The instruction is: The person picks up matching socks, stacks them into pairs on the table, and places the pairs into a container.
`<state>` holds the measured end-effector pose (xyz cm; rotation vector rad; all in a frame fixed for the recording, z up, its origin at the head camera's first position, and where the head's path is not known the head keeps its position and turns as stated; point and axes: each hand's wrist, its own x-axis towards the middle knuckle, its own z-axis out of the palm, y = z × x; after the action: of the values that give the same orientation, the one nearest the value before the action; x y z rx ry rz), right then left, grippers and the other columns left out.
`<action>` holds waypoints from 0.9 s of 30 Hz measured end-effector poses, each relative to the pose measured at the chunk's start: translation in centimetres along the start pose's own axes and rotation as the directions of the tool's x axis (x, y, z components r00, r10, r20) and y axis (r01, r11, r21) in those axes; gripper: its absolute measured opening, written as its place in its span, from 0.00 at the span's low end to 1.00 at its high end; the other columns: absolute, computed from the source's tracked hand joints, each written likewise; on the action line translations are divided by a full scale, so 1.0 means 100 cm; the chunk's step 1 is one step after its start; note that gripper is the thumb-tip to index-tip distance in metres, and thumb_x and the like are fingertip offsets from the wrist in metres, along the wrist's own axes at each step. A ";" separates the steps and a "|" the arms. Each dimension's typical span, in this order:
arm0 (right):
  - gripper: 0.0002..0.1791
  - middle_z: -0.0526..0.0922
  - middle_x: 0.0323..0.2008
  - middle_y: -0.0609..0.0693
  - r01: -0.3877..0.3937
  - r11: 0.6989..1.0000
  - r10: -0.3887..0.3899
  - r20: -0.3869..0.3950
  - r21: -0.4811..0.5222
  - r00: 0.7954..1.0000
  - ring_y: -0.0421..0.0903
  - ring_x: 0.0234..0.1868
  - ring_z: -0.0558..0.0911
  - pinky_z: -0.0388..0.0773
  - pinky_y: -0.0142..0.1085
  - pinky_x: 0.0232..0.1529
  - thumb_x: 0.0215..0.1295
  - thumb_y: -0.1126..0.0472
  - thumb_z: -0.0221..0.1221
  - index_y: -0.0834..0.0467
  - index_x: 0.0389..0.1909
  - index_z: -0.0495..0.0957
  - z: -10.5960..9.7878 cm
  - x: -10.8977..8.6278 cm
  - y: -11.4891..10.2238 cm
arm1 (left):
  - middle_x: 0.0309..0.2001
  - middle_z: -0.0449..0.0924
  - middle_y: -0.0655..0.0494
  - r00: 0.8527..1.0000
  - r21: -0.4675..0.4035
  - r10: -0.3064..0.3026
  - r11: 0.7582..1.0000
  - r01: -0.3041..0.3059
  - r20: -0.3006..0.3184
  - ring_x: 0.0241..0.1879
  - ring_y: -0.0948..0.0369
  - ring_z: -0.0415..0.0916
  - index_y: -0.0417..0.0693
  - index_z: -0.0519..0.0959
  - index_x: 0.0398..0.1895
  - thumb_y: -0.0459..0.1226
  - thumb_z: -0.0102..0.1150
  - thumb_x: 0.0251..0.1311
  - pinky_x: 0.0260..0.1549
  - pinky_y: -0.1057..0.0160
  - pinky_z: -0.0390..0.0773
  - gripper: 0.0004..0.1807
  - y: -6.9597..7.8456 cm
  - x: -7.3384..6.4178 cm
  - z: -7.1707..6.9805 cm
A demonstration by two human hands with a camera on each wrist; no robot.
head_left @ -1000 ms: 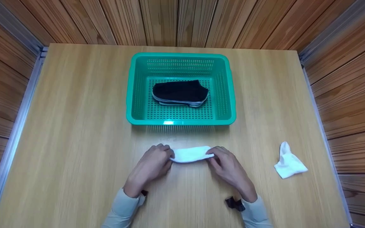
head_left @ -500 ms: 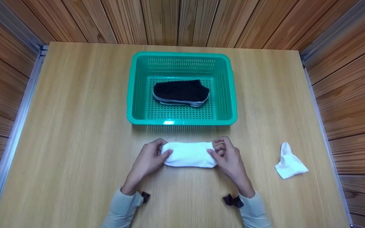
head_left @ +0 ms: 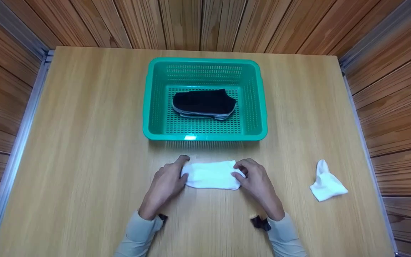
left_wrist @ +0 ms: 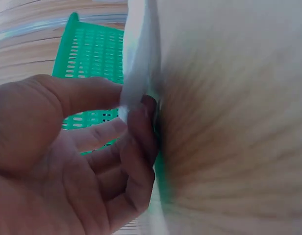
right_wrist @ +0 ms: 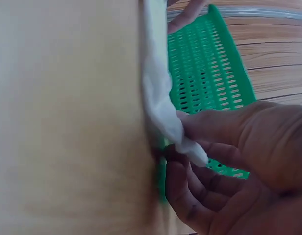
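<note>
A white sock (head_left: 211, 175) lies flat and lengthwise on the table just in front of the basket. Its left end is pinched by my left hand (head_left: 164, 185), with the thumb on the near side and the fingers curled at the end in the left wrist view. At the other end, my right hand (head_left: 257, 184) pinches a corner between thumb and fingers. The right wrist view shows this end of the sock (right_wrist: 163, 107) bent up a little. A second white sock (head_left: 326, 182) lies crumpled to the right, apart from both hands.
Behind the hands stands a green perforated basket (head_left: 205, 137). Inside it lies a small stack of socks with a black sock (head_left: 203, 101) on top. Wood-panelled walls rise behind and beside the table (head_left: 84, 160).
The white sock went from a narrow, lifted strip to lying broad and flat. Both hands shifted their grip at its ends, and the right fingers have just closed nearer its corner.
</note>
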<state>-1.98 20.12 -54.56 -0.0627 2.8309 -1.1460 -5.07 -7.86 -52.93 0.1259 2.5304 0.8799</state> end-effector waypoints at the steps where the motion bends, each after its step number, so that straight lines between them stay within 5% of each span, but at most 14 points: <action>1: 0.08 0.83 0.35 0.51 0.011 1.000 -0.011 -0.003 -0.022 1.000 0.42 0.33 0.78 0.76 0.31 0.36 0.61 0.67 0.73 0.60 0.40 0.86 0.001 0.000 0.001 | 0.55 0.88 0.46 1.000 0.025 -0.008 1.000 0.008 -0.004 0.41 0.56 0.82 0.54 0.73 0.72 0.39 0.64 0.71 0.49 0.51 0.83 0.27 0.001 0.000 0.001; 6: 0.12 0.81 0.39 0.52 0.046 0.993 -0.049 -0.027 -0.105 0.998 0.44 0.38 0.76 0.75 0.35 0.39 0.60 0.65 0.75 0.61 0.43 0.86 0.000 -0.002 -0.001 | 0.50 0.86 0.45 0.996 0.096 0.032 0.995 -0.024 -0.083 0.39 0.56 0.80 0.48 0.75 0.67 0.38 0.66 0.69 0.43 0.56 0.83 0.25 0.006 -0.004 0.001; 10: 0.14 0.83 0.44 0.54 0.139 0.980 -0.147 -0.052 -0.145 0.988 0.47 0.44 0.76 0.77 0.40 0.43 0.58 0.66 0.75 0.63 0.45 0.87 -0.001 -0.006 -0.005 | 0.47 0.82 0.48 0.972 0.117 0.173 0.981 -0.155 -0.160 0.41 0.57 0.77 0.45 0.80 0.59 0.33 0.68 0.67 0.44 0.58 0.84 0.18 0.009 -0.010 0.001; 15: 0.15 0.84 0.48 0.54 0.201 0.966 -0.198 0.035 -0.164 0.980 0.49 0.49 0.80 0.83 0.40 0.48 0.60 0.68 0.73 0.64 0.48 0.86 -0.001 -0.008 -0.008 | 0.45 0.87 0.49 0.939 0.162 0.336 0.933 -0.321 -0.077 0.41 0.57 0.80 0.43 0.86 0.51 0.30 0.67 0.66 0.46 0.58 0.86 0.12 0.009 -0.010 0.001; 20: 0.18 0.86 0.51 0.55 0.194 0.959 -0.178 0.093 -0.204 0.980 0.52 0.53 0.82 0.83 0.44 0.54 0.61 0.66 0.73 0.64 0.52 0.86 -0.001 -0.010 -0.006 | 0.46 0.87 0.46 0.951 0.239 0.307 0.926 -0.292 -0.027 0.40 0.56 0.80 0.41 0.86 0.53 0.32 0.70 0.64 0.44 0.58 0.86 0.14 0.005 -0.009 0.004; 27: 0.19 0.86 0.49 0.54 0.207 0.954 -0.192 0.087 -0.217 0.978 0.52 0.51 0.80 0.81 0.43 0.52 0.60 0.65 0.74 0.62 0.52 0.86 -0.002 -0.009 -0.002 | 0.47 0.84 0.46 0.960 0.220 0.279 0.938 -0.269 -0.015 0.40 0.57 0.76 0.41 0.85 0.56 0.31 0.69 0.64 0.43 0.58 0.84 0.17 0.003 -0.009 0.004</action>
<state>-1.06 20.21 -54.19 -0.4026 2.9341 -0.8290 -4.08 -7.55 -52.68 0.5458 2.6881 0.7088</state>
